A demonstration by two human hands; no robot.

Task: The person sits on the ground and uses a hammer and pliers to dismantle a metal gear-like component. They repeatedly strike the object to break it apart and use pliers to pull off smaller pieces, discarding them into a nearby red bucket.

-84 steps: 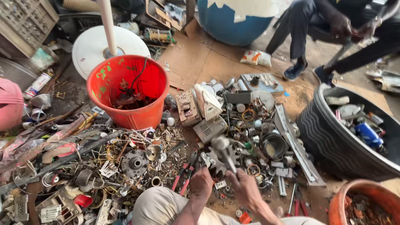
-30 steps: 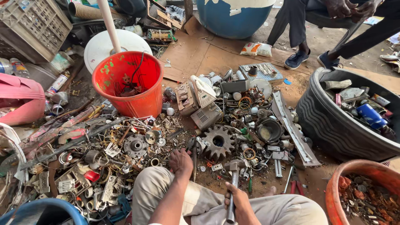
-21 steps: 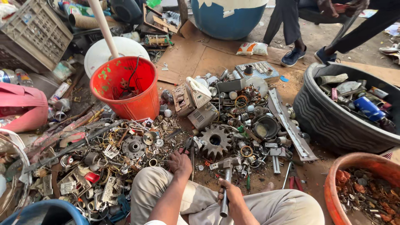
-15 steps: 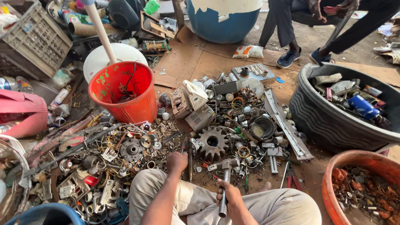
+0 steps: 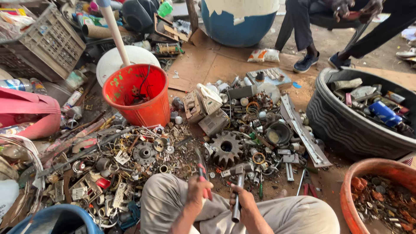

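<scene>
I sit on the ground with my knees at the bottom of the view. My left hand (image 5: 197, 191) is closed around a red-handled plier-like tool (image 5: 201, 170) whose tip points away towards the scrap. My right hand (image 5: 243, 202) grips the handle of a metal hammer (image 5: 238, 171), its head up and just in front of my knees. A large rusty gear (image 5: 226, 148) lies flat on the ground just beyond both hands, amid a spread of small metal parts (image 5: 143, 154).
An orange bucket (image 5: 138, 93) stands left of centre with a white pole (image 5: 113, 30) behind it. A black tyre tub (image 5: 346, 128) of scrap is at right, an orange basin (image 5: 377, 171) at bottom right. Another person's legs (image 5: 310, 30) and a blue barrel (image 5: 238, 21) are at the back.
Both hands earlier held a metal piece over the pile; the gear now lies on the ground. My right hand took the hammer, and my left hand reached into the scrap and lifted the red-handled tool.
</scene>
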